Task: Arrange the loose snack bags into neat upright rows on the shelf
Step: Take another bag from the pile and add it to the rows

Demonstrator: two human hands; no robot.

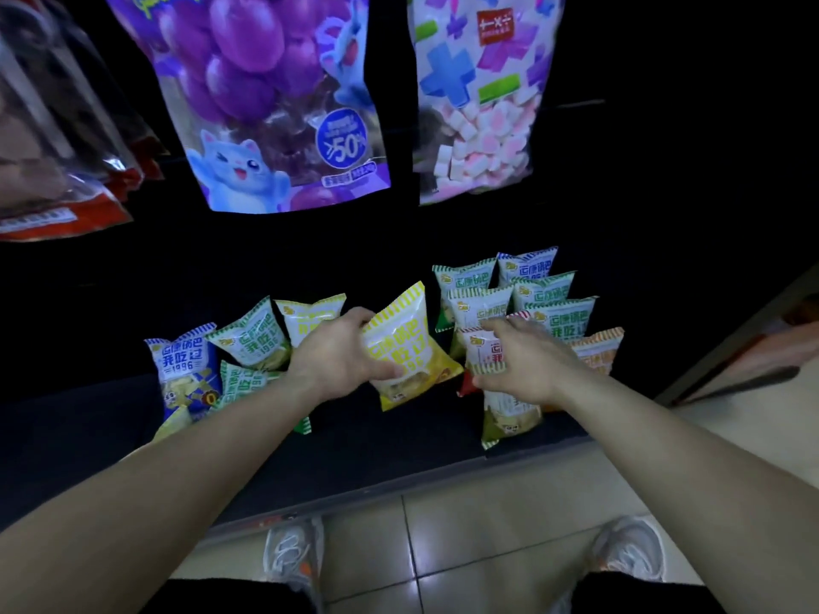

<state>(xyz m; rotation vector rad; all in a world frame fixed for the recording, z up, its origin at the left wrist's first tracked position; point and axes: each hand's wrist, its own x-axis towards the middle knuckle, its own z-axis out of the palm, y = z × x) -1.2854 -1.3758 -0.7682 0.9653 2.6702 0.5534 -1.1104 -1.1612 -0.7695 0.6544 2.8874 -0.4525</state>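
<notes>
My left hand [341, 352] grips the yellow snack bag [410, 347] at mid-frame, fingers hidden behind its tilted top edge. My right hand [527, 361] reaches forward, palm down, fingers spread over the red-striped bag [485, 350]; whether it actually pinches it, I cannot tell. Upright green bags [554, 299] stand behind it at right. Loose bags [248, 343] lie at left on the dark shelf [376, 454], partly covered by my forearm.

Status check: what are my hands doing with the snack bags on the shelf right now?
Left hand gripping the yellow bag, tilted. Right hand laid on the red-striped bag, grip unclear. Right-side rows upright; left-side bags loose. Nothing blocking.
</notes>
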